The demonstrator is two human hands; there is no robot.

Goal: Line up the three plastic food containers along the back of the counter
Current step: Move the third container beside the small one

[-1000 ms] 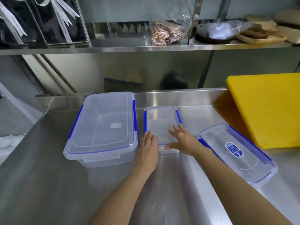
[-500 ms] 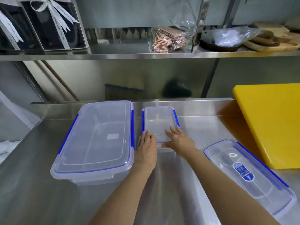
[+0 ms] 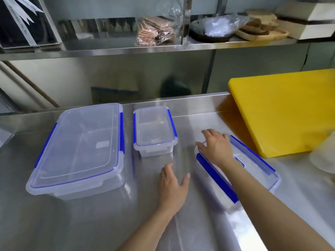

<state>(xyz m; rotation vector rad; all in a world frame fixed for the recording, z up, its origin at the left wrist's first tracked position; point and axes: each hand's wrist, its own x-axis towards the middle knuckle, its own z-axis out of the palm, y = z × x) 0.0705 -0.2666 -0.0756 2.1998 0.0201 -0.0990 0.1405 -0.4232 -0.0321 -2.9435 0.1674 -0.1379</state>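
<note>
Three clear plastic containers with blue clips lie on the steel counter point(image 3: 54, 223). The large container point(image 3: 79, 149) stands at the left against the back ledge. Right beside it is the small container point(image 3: 154, 131), also close to the back. A flat, medium container point(image 3: 253, 171) lies skewed further forward at the right. My right hand point(image 3: 216, 146) rests flat on the far left corner of its lid, fingers spread. Over the bare counter between the small and the medium container, my left hand point(image 3: 173, 185) hovers open and holds nothing.
A thick yellow cutting board point(image 3: 282, 109) leans at the back right, just behind the medium container. A pale object point(image 3: 324, 154) sits at the right edge. Above runs a steel shelf point(image 3: 145, 49) with wrapped packets, a black pan and wooden boards.
Both hands have left the small container, which now sits further back. My right hand moved right onto the medium container; my left hand drew back toward me.
</note>
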